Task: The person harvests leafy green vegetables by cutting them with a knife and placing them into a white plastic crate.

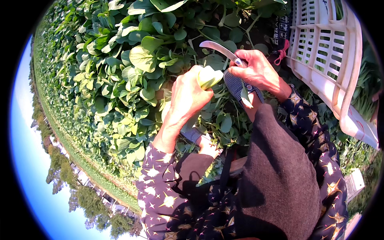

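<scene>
My left hand [190, 88] is closed around a leafy green vegetable [209, 77], its pale cut base pointing right. Its leaves are partly hidden below my hand and wrist. My right hand [253, 70] grips the handle of a small curved knife [220, 49], the blade reaching out to the upper left. A single loose leaf [246, 96] hangs just below my right hand, in front of my ankle; what holds it there I cannot tell. Dense leafy green plants [147, 57] grow in front of and to the left of my hands.
A white slatted plastic crate [325, 57] holding greens stands at the right, a dark printed bag [280, 31] with a pink tie beside it. My shoes [235, 85] are among the plants near my hands. Another light-coloured crate [354, 184] lies farther off at the lower right.
</scene>
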The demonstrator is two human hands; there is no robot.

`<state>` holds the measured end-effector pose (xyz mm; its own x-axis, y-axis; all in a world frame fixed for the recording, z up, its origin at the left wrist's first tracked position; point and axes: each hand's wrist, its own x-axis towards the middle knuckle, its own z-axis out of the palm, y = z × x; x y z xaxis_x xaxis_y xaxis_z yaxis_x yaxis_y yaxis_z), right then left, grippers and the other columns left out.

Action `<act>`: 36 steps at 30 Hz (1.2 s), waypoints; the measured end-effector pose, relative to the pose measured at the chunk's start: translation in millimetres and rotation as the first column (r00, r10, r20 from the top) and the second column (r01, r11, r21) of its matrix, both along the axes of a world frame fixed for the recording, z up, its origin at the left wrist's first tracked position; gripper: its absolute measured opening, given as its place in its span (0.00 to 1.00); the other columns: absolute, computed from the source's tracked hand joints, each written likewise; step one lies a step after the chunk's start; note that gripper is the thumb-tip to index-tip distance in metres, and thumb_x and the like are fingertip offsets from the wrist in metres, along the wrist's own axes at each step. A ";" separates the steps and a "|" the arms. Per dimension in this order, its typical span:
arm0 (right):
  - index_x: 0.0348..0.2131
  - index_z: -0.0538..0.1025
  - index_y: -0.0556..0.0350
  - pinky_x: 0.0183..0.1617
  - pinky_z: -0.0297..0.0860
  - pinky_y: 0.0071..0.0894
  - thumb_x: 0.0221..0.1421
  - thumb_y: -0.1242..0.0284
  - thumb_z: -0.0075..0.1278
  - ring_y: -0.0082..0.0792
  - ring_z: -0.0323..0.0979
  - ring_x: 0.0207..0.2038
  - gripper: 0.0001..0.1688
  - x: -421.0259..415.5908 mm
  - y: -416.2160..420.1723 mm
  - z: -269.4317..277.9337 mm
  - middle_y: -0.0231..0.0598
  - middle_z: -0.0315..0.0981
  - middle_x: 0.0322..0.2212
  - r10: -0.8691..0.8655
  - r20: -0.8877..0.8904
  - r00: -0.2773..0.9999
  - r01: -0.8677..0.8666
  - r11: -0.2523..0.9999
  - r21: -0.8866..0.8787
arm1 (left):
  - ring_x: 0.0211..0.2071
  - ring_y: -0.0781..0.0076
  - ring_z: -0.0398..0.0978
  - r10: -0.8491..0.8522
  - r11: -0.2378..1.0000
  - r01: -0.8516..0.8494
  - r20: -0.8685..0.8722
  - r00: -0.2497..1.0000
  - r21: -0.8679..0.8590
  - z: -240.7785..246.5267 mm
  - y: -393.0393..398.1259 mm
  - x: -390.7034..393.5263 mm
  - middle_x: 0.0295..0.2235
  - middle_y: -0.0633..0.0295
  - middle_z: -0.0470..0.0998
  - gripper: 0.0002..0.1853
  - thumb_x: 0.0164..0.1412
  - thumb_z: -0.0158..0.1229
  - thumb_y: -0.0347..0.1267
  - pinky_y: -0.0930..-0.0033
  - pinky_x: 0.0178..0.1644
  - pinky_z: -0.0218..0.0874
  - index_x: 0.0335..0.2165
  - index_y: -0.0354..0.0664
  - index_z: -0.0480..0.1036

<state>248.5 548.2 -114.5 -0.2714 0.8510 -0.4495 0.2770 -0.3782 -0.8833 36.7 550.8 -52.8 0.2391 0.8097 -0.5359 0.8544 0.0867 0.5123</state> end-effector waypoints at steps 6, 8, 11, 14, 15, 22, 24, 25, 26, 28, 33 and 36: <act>0.32 0.73 0.66 0.31 0.67 0.39 0.58 0.66 0.50 0.44 0.71 0.24 0.16 -19.6 7.6 -7.4 0.53 0.70 0.22 -0.115 0.151 0.982 0.076 0.968 0.241 | 0.30 0.52 0.78 -0.300 0.705 0.578 -0.566 0.768 0.411 -1.9 47.7 4.4 0.56 0.46 0.64 0.21 0.35 0.61 0.19 0.56 0.33 0.69 0.34 0.35 0.68; 0.37 0.73 0.66 0.33 0.67 0.39 0.60 0.69 0.49 0.44 0.72 0.29 0.14 -50.3 11.5 -16.1 0.54 0.71 0.28 -0.207 -0.036 0.978 0.205 0.904 0.376 | 0.30 0.53 0.79 -0.322 0.692 0.649 -0.670 0.669 0.315 -6.7 72.6 -18.5 0.59 0.43 0.61 0.13 0.38 0.59 0.19 0.59 0.33 0.71 0.28 0.35 0.69; 0.47 0.72 0.62 0.34 0.67 0.36 0.59 0.76 0.48 0.42 0.72 0.30 0.16 -75.7 17.1 -31.3 0.49 0.71 0.28 -0.219 -0.172 0.961 0.269 0.885 0.381 | 0.30 0.56 0.80 -0.374 0.641 0.729 -0.732 0.570 0.240 -30.9 81.6 -57.1 0.60 0.38 0.58 0.03 0.42 0.56 0.20 0.62 0.32 0.72 0.22 0.36 0.72; 0.48 0.71 0.60 0.33 0.67 0.36 0.59 0.78 0.48 0.41 0.71 0.29 0.17 -81.7 27.5 -40.1 0.47 0.71 0.26 -0.140 -0.216 0.966 0.226 0.860 0.457 | 0.30 0.54 0.80 -0.324 0.722 0.654 -0.726 0.607 0.225 -45.8 76.6 -62.6 0.60 0.38 0.59 0.06 0.42 0.56 0.20 0.62 0.32 0.72 0.25 0.36 0.72; 0.45 0.72 0.59 0.32 0.65 0.38 0.58 0.78 0.49 0.41 0.69 0.27 0.14 -94.8 33.8 -48.8 0.47 0.69 0.25 -0.116 -0.283 0.952 0.276 0.723 0.633 | 0.31 0.53 0.80 -0.305 0.731 0.639 -0.724 0.619 0.239 -43.8 72.0 -69.9 0.59 0.39 0.60 0.07 0.43 0.56 0.20 0.61 0.33 0.72 0.26 0.36 0.72; 0.37 0.75 0.64 0.23 0.61 0.36 0.59 0.72 0.43 0.32 0.61 0.16 0.13 -95.9 28.7 -105.8 0.43 0.62 0.13 -0.236 -0.022 0.971 0.237 0.961 0.144 | 0.41 0.46 0.77 -0.203 0.882 0.383 -0.509 0.836 0.276 -45.5 58.5 -104.0 0.56 0.52 0.68 0.17 0.45 0.53 0.21 0.53 0.42 0.70 0.38 0.38 0.76; 0.44 0.75 0.61 0.24 0.61 0.26 0.61 0.72 0.43 0.21 0.62 0.19 0.15 -101.3 25.9 -104.7 0.32 0.67 0.18 -0.162 -0.058 0.985 0.171 0.953 0.252 | 0.42 0.45 0.76 -0.191 0.889 0.365 -0.499 0.845 0.277 -43.6 56.5 -115.9 0.54 0.53 0.70 0.16 0.47 0.51 0.21 0.53 0.43 0.69 0.37 0.38 0.76; 0.48 0.74 0.59 0.24 0.60 0.21 0.62 0.72 0.42 0.16 0.63 0.21 0.17 -99.8 26.0 -98.8 0.27 0.70 0.20 -0.129 -0.058 0.990 0.140 0.942 0.306 | 0.42 0.45 0.76 -0.195 0.890 0.365 -0.497 0.845 0.272 -45.0 56.6 -115.0 0.54 0.53 0.70 0.15 0.47 0.51 0.21 0.53 0.43 0.69 0.36 0.38 0.76; 0.37 0.75 0.64 0.23 0.62 0.37 0.58 0.70 0.42 0.33 0.63 0.15 0.15 -107.5 29.3 -94.2 0.45 0.63 0.13 -0.192 -0.126 0.973 0.226 0.905 0.360 | 0.42 0.45 0.76 -0.198 0.892 0.365 -0.497 0.845 0.266 -46.6 56.3 -114.7 0.54 0.54 0.70 0.15 0.47 0.51 0.21 0.53 0.43 0.69 0.36 0.38 0.76; 0.36 0.75 0.65 0.23 0.62 0.38 0.58 0.70 0.42 0.35 0.62 0.15 0.15 -98.3 45.1 -99.3 0.48 0.63 0.13 -0.174 -0.034 0.984 0.176 0.934 0.311 | 0.41 0.45 0.76 -0.220 0.882 0.382 -0.477 0.851 0.275 -48.4 63.2 -103.3 0.54 0.54 0.70 0.15 0.46 0.51 0.20 0.53 0.42 0.69 0.36 0.37 0.76; 0.31 0.74 0.68 0.28 0.66 0.44 0.54 0.74 0.42 0.53 0.69 0.20 0.13 -110.3 64.0 -98.3 0.60 0.68 0.18 -0.017 0.091 0.996 -0.009 0.961 0.275 | 0.36 0.42 0.76 -0.218 0.848 0.392 -0.439 0.872 0.358 -51.9 55.1 -112.9 0.53 0.49 0.70 0.11 0.39 0.56 0.19 0.51 0.39 0.70 0.28 0.35 0.73; 0.28 0.73 0.70 0.32 0.67 0.48 0.52 0.75 0.42 0.63 0.70 0.27 0.13 -105.5 64.0 -101.1 0.64 0.70 0.22 0.027 0.208 0.978 -0.095 0.941 0.324 | 0.36 0.43 0.77 -0.228 0.850 0.402 -0.449 0.864 0.341 -57.5 60.1 -105.1 0.53 0.50 0.71 0.13 0.37 0.57 0.19 0.52 0.39 0.70 0.28 0.35 0.73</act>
<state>143.0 612.2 -215.6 -0.2617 0.9451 -0.1959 0.4723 -0.0517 -0.8799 -68.4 610.9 -110.3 0.3689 0.8882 -0.2738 0.9286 -0.3645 0.0687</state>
